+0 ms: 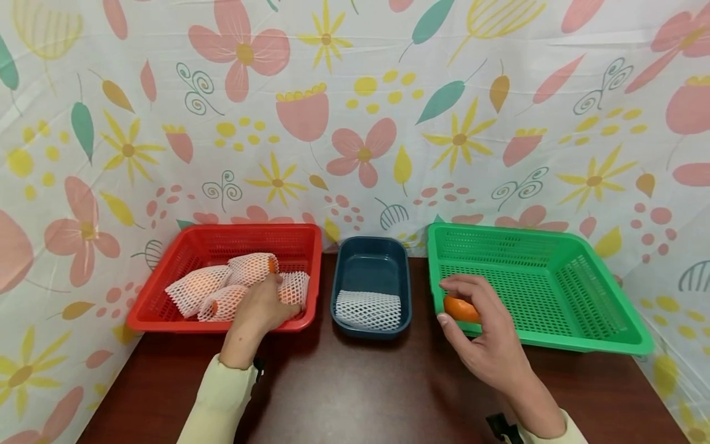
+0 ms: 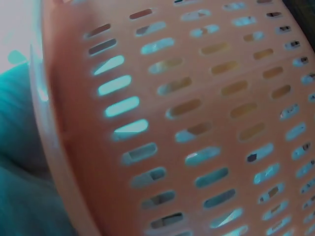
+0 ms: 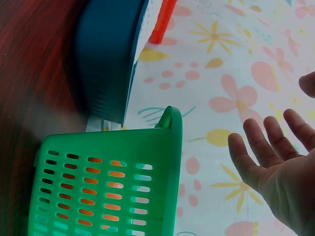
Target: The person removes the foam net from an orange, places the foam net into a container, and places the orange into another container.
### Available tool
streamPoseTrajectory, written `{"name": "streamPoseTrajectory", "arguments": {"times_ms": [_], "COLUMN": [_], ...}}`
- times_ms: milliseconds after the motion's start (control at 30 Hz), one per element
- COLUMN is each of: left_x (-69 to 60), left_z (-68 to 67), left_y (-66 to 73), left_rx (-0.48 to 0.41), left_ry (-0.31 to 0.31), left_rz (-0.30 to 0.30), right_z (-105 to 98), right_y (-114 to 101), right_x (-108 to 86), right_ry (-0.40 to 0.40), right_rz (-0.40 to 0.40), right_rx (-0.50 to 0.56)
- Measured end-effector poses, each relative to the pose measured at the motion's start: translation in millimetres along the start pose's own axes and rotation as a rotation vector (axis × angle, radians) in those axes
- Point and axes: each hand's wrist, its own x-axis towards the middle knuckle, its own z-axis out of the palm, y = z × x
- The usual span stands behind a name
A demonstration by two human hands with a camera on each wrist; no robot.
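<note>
Nearest: pale sleeves (image 1: 216, 394) w/ black wrist straps (image 1: 503, 429), behind the hands, above a dark brown tabletop (image 1: 355, 394).

L hand (image 1: 261, 311), back uppermost, reaches over the near rim of the red basket (image 1: 177, 327), fingers down among four foam-netted fruits. Whether they pinch or merely rest: cannot tell; the fingertips are partly hidden in the head view, & the basket's slotted wall fills most of the L wrist view.

R hand (image 1: 488, 339) hangs over the near L corner of the green basket (image 1: 588, 345), thumb & fingers spread apart, gently bent; the R wrist view likewise shows the fingers spread.

Orange-coloured fruit (image 1: 460, 310), unwrapped, lies in the green basket just below the R hand, apart from it; in the head view it shows btwn thumb & fingers, in the R wrist view thru the wall slots.

About the L hand: one netted fruit (image 1: 293, 283) just to its R, on the thumb side; one (image 1: 222, 303) just to its L; one (image 1: 194, 288) farther L; one (image 1: 246, 266) beyond the fingers. Orange skin shows thru the mesh.

Btwn the two hands, well apart from both: dark blue oblong tray (image 1: 371, 262), w/ white foam netting (image 1: 368, 310) lying in its near half.

Farthest, beyond both hands: floral cloth backdrop (image 1: 360, 154), pink, yellow & teal on white.
</note>
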Motion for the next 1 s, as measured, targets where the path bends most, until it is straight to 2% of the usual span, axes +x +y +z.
{"name": "streamPoseTrajectory", "arguments": {"times_ms": [333, 633, 1000], "left_x": [2.1, 4.0, 6.2], "left_z": [0.5, -2.2, -2.7], "left_y": [3.6, 5.2, 1.7], "left_rx": [-0.007, 0.038, 0.039], "left_ry": [-0.021, -0.066, -0.067], "left_rz": [-0.038, -0.083, -0.08], "right_z": [0.0, 2.3, 3.1], "right_y": [1.0, 4.6, 6.2], "right_x": [-0.4, -2.8, -2.8], "right_ry": [0.006, -0.003, -0.012], "right_rz": [0.002, -0.002, 0.0], "right_rx": [0.011, 0.012, 0.016]}}
